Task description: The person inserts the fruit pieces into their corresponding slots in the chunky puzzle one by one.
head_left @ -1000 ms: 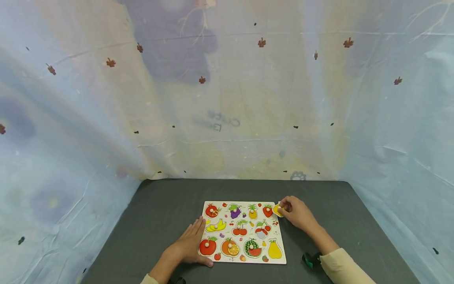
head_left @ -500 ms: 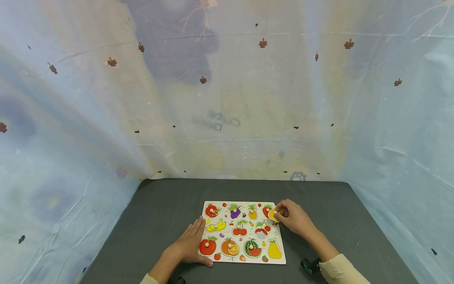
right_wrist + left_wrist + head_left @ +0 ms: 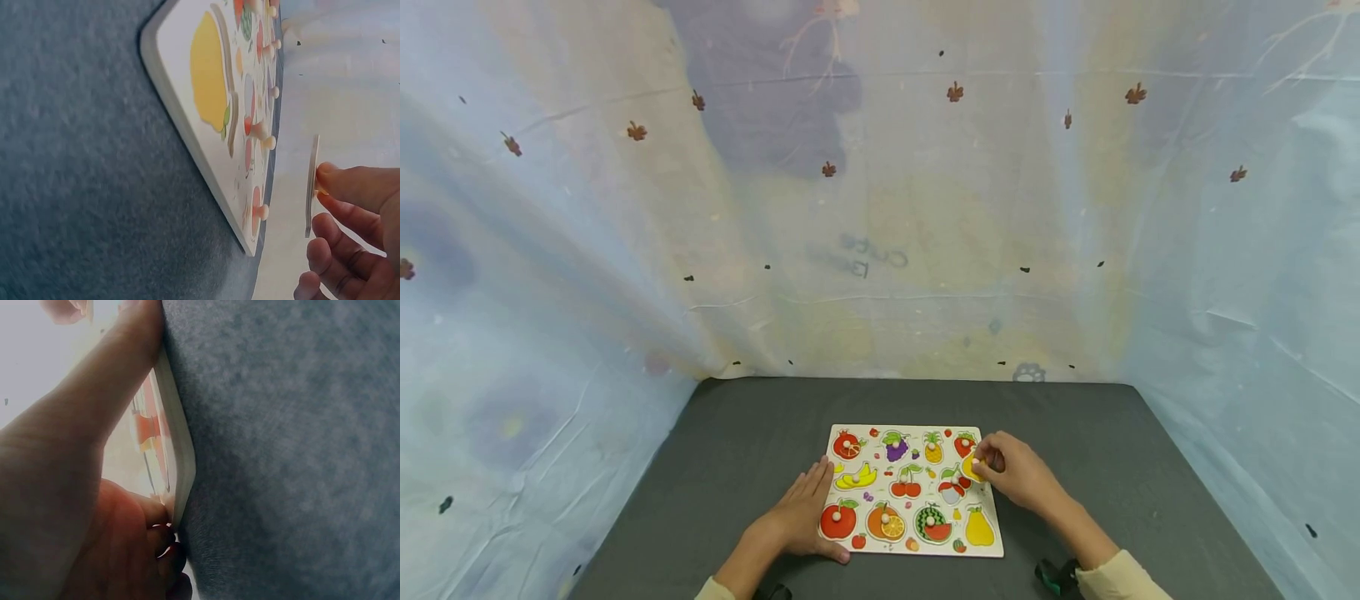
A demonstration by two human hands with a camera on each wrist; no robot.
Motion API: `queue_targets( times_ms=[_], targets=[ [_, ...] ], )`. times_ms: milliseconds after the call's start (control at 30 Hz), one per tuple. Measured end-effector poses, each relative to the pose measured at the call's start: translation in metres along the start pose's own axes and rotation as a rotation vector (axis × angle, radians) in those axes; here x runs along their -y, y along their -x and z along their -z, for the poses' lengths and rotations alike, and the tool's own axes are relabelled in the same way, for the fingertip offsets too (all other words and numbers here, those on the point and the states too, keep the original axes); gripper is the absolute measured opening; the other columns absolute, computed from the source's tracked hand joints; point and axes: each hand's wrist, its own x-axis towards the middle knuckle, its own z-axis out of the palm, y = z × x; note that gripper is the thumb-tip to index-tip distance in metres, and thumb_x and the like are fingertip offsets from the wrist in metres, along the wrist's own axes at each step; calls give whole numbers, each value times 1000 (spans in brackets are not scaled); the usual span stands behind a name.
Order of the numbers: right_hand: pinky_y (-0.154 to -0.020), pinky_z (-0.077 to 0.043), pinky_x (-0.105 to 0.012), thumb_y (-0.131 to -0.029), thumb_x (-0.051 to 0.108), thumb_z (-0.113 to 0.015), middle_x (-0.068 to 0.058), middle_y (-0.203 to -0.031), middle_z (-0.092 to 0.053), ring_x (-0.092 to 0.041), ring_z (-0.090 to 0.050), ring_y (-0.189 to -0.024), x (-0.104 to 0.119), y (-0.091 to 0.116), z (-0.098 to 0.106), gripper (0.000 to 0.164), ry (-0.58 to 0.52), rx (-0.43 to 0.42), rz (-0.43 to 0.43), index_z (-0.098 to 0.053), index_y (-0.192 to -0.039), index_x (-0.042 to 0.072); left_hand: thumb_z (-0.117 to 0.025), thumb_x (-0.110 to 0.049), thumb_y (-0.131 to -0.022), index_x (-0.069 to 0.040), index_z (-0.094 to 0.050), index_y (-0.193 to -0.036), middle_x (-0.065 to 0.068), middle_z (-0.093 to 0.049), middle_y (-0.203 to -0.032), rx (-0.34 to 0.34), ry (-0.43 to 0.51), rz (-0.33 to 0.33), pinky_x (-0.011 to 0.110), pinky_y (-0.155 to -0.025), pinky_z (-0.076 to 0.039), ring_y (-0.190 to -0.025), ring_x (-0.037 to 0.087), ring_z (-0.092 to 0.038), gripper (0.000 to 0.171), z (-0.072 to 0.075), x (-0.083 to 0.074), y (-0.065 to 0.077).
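Note:
A white fruit knob puzzle board (image 3: 936, 551) lies flat on the dark table in the head view. Along its left edge rests my left hand (image 3: 808, 515), fingers straight and thumb at the near corner. My right hand (image 3: 1018, 473) pinches a yellow puzzle piece (image 3: 967, 468) between thumb and finger, over the board's right side. The right wrist view shows this piece (image 3: 311, 187) edge-on, raised above the board, its knob mostly hidden by the fingertips. The pear recess (image 3: 209, 75) at the near right corner holds a yellow picture and no knob.
Other knobbed pieces sit in the board, among them an apple (image 3: 838, 522), an orange (image 3: 885, 522) and a watermelon (image 3: 932, 525). A dark grey table (image 3: 760, 433) surrounds the board. Pale patterned curtains (image 3: 887, 208) hang behind and at both sides.
My right hand has carried the yellow piece left and nearer, from the board's far right corner to over its right side. My left hand stays in place.

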Motion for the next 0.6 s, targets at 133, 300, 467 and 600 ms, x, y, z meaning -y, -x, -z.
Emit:
queue_targets(
  times_ms=[133, 300, 467, 600],
  targets=[
    [-61, -40, -25, -95, 18, -85, 1, -86, -57, -7, -45, -70, 5, 4, -1, 15, 4, -5, 13, -70, -97, 20, -95, -66, -70, 8, -18, -168, 26, -15, -177, -2, -2, -4, 60, -132, -17, -164, 42, -14, 145, 0, 0, 0],
    [-62, -42, -24, -95, 20, -85, 7, -85, -55, -5, -46, -70, 6, 7, -2, 15, 3, 24, 23, -70, -96, 21, -94, -67, -69, 7, -18, -168, 25, -14, -177, -1, -6, 2, 60, -132, -17, -164, 42, -14, 145, 0, 0, 0],
    [-62, -44, -24, -96, 22, -84, 8, -85, -55, -5, -49, -71, 2, 13, -2, 14, -54, 77, 70, -70, -97, 19, -94, -68, -68, 6, -16, -168, 25, -14, -177, 3, -13, 13, 59, -132, -17, -164, 41, -14, 147, -1, 2, -2],
    [-62, -46, -24, -97, 23, -83, 8, -86, -56, -5, -51, -73, -1, 17, -1, 14, -80, 119, 98, -70, -99, 18, -94, -69, -68, 6, -16, -168, 24, -14, -177, 6, -16, 17, 59, -132, -17, -165, 41, -14, 147, -1, 2, -2]
  ],
)
